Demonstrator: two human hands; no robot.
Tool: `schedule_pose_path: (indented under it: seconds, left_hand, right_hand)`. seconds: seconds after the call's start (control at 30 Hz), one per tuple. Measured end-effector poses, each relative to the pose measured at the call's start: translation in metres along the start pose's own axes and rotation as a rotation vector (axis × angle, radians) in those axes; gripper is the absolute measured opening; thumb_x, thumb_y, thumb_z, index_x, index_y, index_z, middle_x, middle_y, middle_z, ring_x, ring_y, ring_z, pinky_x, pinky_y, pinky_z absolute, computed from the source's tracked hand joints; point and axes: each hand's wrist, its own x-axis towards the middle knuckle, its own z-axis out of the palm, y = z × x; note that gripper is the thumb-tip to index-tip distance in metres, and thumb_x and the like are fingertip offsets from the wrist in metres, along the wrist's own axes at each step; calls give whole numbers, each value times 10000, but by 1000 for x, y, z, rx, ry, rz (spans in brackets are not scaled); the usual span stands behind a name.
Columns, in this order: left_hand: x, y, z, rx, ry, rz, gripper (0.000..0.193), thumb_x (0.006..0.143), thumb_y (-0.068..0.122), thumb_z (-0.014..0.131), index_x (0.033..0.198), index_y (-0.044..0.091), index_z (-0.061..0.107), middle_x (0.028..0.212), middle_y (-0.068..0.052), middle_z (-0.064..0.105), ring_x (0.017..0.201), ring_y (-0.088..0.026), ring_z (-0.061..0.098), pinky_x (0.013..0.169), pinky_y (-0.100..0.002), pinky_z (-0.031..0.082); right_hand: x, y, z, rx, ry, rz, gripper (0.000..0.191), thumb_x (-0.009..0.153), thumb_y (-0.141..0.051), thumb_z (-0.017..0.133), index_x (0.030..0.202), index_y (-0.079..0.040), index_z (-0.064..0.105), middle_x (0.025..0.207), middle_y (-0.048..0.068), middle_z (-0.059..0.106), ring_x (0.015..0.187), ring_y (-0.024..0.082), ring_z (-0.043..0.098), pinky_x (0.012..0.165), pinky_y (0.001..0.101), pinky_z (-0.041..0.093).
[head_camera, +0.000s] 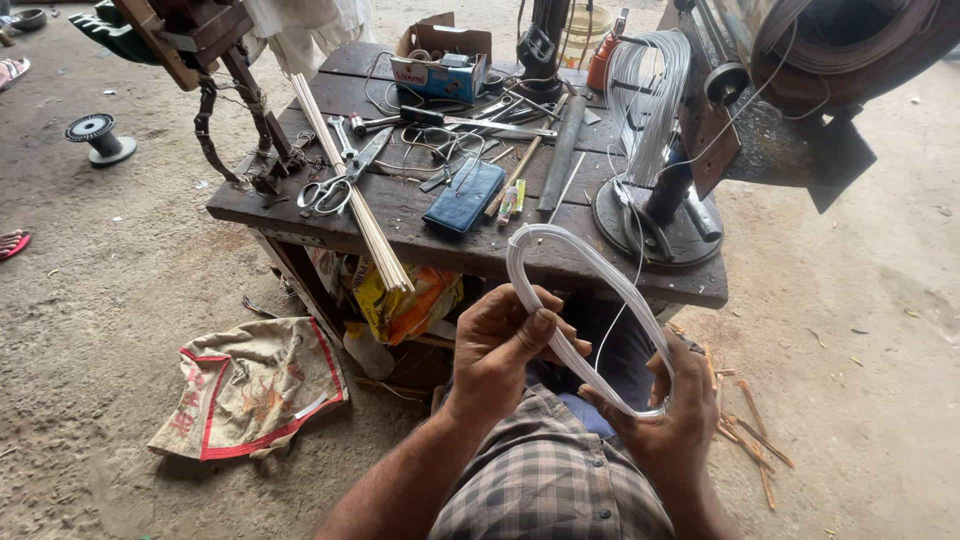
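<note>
I hold an oval coil of pale wire (590, 262) in front of me, below the edge of a dark wooden workbench (400, 210). My left hand (500, 345) grips the coil's left side, thumb over the strands. My right hand (665, 410) closes around the lower right end of the loop. A thin strand runs from the coil up to a round winding stand (655, 215) on the bench's right end, where more pale wire loops (645, 95) hang. My knees in checked cloth are at the bottom.
On the bench lie scissors (325, 192), a bundle of pale sticks (350, 185), a blue case (463, 197), pliers, a file and a cardboard box (440, 62). A printed sack (250, 385) lies on the dirt floor at left, a spool (97, 132) farther off. Wood splinters (750, 430) lie at right.
</note>
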Motion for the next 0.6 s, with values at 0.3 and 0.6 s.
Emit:
schedule_pose_path:
  seconds: [0.3,0.6]
  left_hand:
    - [-5,-18,2,-43,-154,-57,241,978,-52,678,1205,18,635,1122,-96,718,1074,-227,746,962,-383,655]
    - [1,-28,8,330,-96,135,255,994,-136,650,1210,-2,624,1060,-118,739,1054,-225,760,953,-371,683]
  right_hand:
    - [-3,2,-2,87,18,71,990,652,-519,923,1384,8,515,999,47,518,831,112,521,554,252,470]
    - [-3,4,-5,67,-104,277,986,630,-578,908,1361,-15,560,906,25,550,691,98,532,525,263,486]
